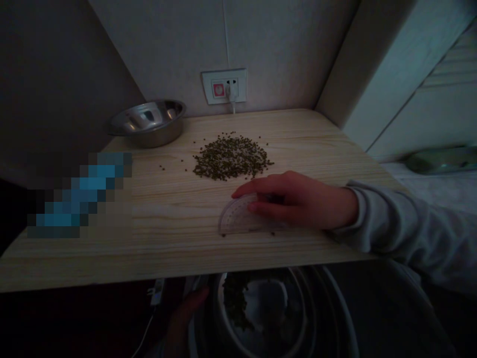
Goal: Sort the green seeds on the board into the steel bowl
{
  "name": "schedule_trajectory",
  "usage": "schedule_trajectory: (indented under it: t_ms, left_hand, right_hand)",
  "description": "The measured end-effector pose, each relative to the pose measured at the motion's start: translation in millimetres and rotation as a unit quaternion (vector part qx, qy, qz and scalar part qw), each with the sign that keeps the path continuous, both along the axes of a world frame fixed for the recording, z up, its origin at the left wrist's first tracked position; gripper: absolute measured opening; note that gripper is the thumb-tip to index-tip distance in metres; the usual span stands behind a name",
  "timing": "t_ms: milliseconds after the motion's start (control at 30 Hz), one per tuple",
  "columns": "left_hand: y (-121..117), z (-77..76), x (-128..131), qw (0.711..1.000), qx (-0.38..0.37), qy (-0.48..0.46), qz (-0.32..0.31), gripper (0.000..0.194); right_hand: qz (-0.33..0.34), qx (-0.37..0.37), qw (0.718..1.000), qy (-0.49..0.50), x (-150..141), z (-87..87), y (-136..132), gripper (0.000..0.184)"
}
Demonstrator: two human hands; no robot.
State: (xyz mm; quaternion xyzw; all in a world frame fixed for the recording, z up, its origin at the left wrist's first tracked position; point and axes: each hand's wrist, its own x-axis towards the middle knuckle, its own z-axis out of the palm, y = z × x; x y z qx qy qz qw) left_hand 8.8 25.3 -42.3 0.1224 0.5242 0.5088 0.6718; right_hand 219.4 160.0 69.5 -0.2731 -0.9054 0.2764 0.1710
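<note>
My right hand [298, 199] grips a clear semicircular protractor [234, 216] between thumb and fingers, flat against the wooden tabletop with its straight edge toward me. Just beyond it lies a spread pile of small dark green beans [231, 158], which look like mung beans. Two loose beans sit along the protractor's straight edge. Below the table's front edge, my left hand [186, 313] holds the left side of a metal bowl [318, 308]. Some beans are gathered at the left inside this bowl. Most of the left hand's fingers are dark or hidden.
A second metal bowl [164, 134] stands at the table's back left corner. A few stray beans lie between it and the pile. A blurred blue item [89, 181] is at the left edge. A wall socket [223, 87] with a plugged-in white cable is behind the wooden table [167, 248].
</note>
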Motion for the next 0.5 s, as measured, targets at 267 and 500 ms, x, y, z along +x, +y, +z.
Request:
schedule_trajectory:
  t_ms: [267, 500]
  left_hand:
    - [-8, -4.3, 0, 0.997, -0.028, 0.031, 0.062, 0.014]
    - [-4, 4.1, 10, 0.995, -0.064, 0.043, 0.059, 0.011]
  right_hand:
    - [0.035, -0.003, 0.999, -0.013, 1, 1.3, -5, 0.033]
    - [0.056, -0.014, 0.998, -0.039, 0, 3.5, -12, 0.033]
